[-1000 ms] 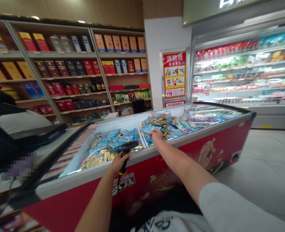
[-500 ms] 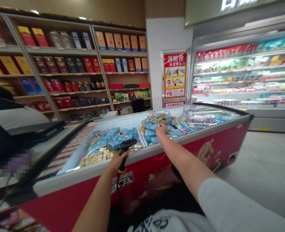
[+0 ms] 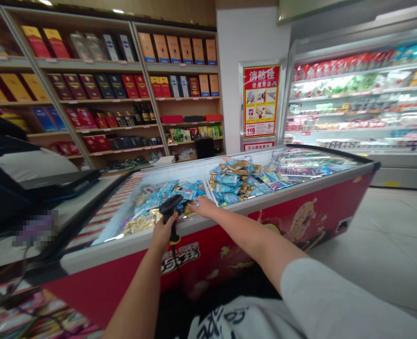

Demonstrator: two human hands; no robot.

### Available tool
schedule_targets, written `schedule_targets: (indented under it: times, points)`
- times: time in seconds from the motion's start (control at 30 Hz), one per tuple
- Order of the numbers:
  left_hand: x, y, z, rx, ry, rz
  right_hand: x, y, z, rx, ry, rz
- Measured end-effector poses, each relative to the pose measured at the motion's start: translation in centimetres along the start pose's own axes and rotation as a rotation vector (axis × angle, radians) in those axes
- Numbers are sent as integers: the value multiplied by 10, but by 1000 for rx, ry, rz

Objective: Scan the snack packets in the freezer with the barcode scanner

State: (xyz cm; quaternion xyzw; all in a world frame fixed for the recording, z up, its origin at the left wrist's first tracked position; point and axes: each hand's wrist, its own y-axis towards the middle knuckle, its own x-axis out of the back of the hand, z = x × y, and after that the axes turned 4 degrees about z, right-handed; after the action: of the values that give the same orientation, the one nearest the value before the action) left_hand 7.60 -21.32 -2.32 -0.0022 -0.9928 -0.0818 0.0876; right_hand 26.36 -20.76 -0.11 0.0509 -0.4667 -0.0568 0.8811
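My left hand is closed around the handle of a black barcode scanner, held upright at the freezer's near edge. Its head tilts over the left compartment. My right hand reaches in beside the scanner, with its fingers closed on a gold ice cream packet; the fingertips are partly blurred. Blue packets and gold packets lie loose in the left compartment. A taller heap of blue and gold packets fills the compartment to the right.
The chest freezer has a red front and a pale rim. At left, a counter carries a dark device, with a person's sleeve behind it. Shelves of boxes line the back wall. A lit display fridge stands at right.
My right hand has moved left from the right-hand heap to beside the scanner, with a gold packet at its fingers. The scanner has shifted slightly left and up in view.
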Motion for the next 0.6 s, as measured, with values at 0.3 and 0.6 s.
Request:
schedule_targets:
  times: [0.3,0.6]
  points:
    - [0,-2,-1,-46,228,89,-11,13,21,-287,27,-13]
    - [-3,-2,-2,-101,329,169,-7,16,6,-401,79,-103]
